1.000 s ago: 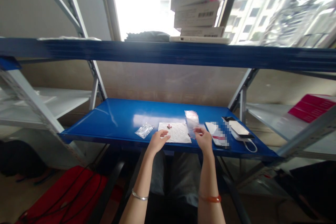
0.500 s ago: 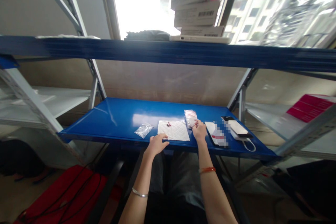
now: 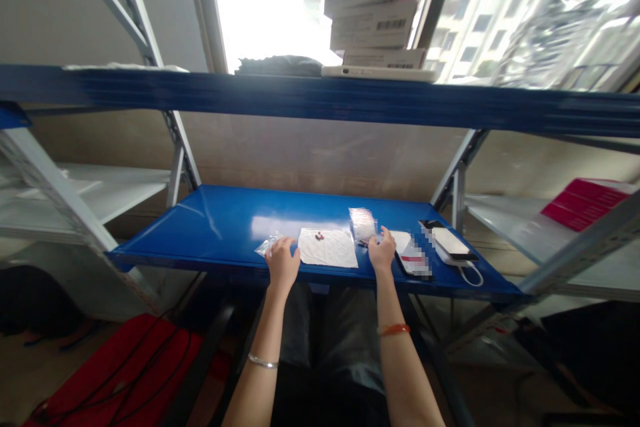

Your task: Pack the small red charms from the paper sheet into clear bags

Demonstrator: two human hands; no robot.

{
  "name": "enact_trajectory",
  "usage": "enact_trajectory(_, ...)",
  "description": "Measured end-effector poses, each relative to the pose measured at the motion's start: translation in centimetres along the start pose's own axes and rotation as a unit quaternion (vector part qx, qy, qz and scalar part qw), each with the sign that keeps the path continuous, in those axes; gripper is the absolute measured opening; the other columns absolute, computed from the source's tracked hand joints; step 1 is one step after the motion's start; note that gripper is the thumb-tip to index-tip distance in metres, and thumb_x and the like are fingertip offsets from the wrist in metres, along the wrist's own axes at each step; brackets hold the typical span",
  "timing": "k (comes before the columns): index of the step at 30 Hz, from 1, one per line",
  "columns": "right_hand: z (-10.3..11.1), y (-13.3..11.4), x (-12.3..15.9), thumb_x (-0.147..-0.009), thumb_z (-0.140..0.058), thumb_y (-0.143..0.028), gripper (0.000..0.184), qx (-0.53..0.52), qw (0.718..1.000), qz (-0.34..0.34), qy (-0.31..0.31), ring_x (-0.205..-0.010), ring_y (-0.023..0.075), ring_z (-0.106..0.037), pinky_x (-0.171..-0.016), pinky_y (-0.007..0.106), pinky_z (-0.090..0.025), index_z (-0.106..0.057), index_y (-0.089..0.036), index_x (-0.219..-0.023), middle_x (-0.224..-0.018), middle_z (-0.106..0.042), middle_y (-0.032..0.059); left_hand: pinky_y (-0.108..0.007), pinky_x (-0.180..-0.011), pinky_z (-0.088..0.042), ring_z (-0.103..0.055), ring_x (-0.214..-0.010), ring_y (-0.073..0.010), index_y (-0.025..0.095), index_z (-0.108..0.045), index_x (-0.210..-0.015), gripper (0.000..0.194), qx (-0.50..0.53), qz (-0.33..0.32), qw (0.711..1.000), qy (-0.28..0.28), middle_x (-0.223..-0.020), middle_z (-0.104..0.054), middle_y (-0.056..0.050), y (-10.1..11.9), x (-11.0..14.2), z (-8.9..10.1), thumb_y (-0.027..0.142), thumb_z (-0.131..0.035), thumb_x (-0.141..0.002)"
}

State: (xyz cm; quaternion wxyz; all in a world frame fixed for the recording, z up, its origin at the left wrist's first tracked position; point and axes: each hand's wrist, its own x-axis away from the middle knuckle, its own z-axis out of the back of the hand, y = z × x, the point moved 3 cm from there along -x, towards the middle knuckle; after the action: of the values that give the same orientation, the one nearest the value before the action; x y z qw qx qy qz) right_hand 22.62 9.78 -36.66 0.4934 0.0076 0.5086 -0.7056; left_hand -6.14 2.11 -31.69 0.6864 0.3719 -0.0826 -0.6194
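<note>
My left hand (image 3: 284, 263) reaches over the near side of a clear plastic bag (image 3: 265, 245), partly covering it. Its thumb is apart from its curved fingers, and I see nothing held; whether it touches the bag is unclear. My right hand (image 3: 383, 252) is beside a pile of small clear bags (image 3: 363, 221), at their near right corner, thumb and fingers apart. Between my hands a white cloth or tissue (image 3: 327, 252) lies flat. Several small dark red pieces (image 3: 319, 235) rest near its far edge, too small to make out.
On the blue table (image 3: 225, 220), a phone-like flat thing with a partly blurred cover (image 3: 413, 257) lies right of my right hand. Farther right are a dark-edged device (image 3: 453, 243) and a white cable (image 3: 475, 275). A blue shelf beam (image 3: 300, 97) crosses above, carrying stacked boxes (image 3: 373, 23).
My left hand has moved left from the cloth's near corner to the clear plastic bag. My right hand has shifted slightly away from the pile of small bags, its fingers spreading.
</note>
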Motion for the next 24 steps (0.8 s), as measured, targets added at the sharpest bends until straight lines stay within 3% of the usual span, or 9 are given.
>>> enact_trajectory(3,0.0,0.0,0.3,-0.070,-0.043,-0.025,0.049,0.000,1.000,0.004,0.002,-0.106,0.0291,-0.051,-0.095,0.041,-0.034,-0.054,-0.008,-0.115,-0.111,-0.059,0.0192,-0.047,-0.103,-0.030,-0.041,-0.126,-0.0278,0.015,-0.058,-0.116,0.038,-0.073,0.073,0.992,0.070,-0.133,-0.050,-0.016,-1.6,-0.2,0.5,0.025,-0.055,-0.080)
enact_trajectory(6,0.2,-0.1,0.7,-0.071,-0.043,-0.027,0.050,0.004,1.000,0.013,0.009,-0.106,0.0291,-0.051,-0.096,0.042,-0.034,-0.053,-0.007,-0.116,-0.112,-0.059,0.0191,-0.049,-0.104,-0.026,-0.031,-0.133,-0.0299,0.011,-0.047,-0.128,0.055,-0.112,0.108,0.985,0.077,-0.140,-0.039,-0.021,-3.4,-0.3,0.1,0.033,-0.056,-0.079)
enact_trajectory(9,0.5,-0.5,1.3,-0.071,-0.043,-0.027,0.050,0.002,1.000,0.011,0.027,-0.105,0.0293,-0.051,-0.095,0.042,-0.035,-0.054,-0.006,-0.115,-0.112,-0.059,0.0197,-0.051,-0.106,-0.023,-0.031,-0.133,-0.0299,0.009,-0.041,-0.133,0.062,-0.115,0.130,0.982,0.078,-0.139,-0.040,-0.021,-4.8,-0.2,-0.7,0.040,-0.055,-0.080)
enact_trajectory(13,1.1,-1.1,2.6,-0.071,-0.042,-0.029,0.049,-0.005,0.998,-0.016,0.058,-0.102,0.0298,-0.052,-0.093,0.042,-0.037,-0.057,-0.005,-0.111,-0.107,-0.061,0.0198,-0.050,-0.104,-0.024,-0.036,-0.130,-0.0288,0.012,-0.045,-0.129,0.054,-0.111,0.137,0.979,0.099,-0.131,-0.051,-0.018,-4.9,-0.1,-1.3,0.036,-0.052,-0.082)
enact_trajectory(17,2.0,-1.9,4.7,-0.071,-0.042,-0.031,0.048,-0.009,0.996,-0.033,0.079,-0.102,0.0300,-0.051,-0.093,0.042,-0.037,-0.058,-0.008,-0.110,-0.107,-0.060,0.0187,-0.045,-0.100,-0.031,-0.044,-0.123,-0.0273,0.014,-0.054,-0.120,0.042,-0.097,0.132,0.980,0.116,-0.121,-0.059,-0.016,-4.3,0.0,-0.5,0.030,-0.054,-0.081)
enact_trajectory(24,2.9,-3.0,6.5,-0.073,-0.043,-0.030,0.040,-0.042,0.997,-0.038,0.051,-0.098,0.0284,-0.054,-0.087,0.040,-0.041,-0.062,-0.014,-0.104,-0.105,-0.062,0.0153,-0.042,-0.092,-0.040,-0.058,-0.104,-0.0267,0.019,-0.061,-0.108,0.031,0.019,0.115,0.987,0.111,-0.104,-0.068,-0.010,-4.7,-0.3,0.6,0.017,-0.052,-0.078)
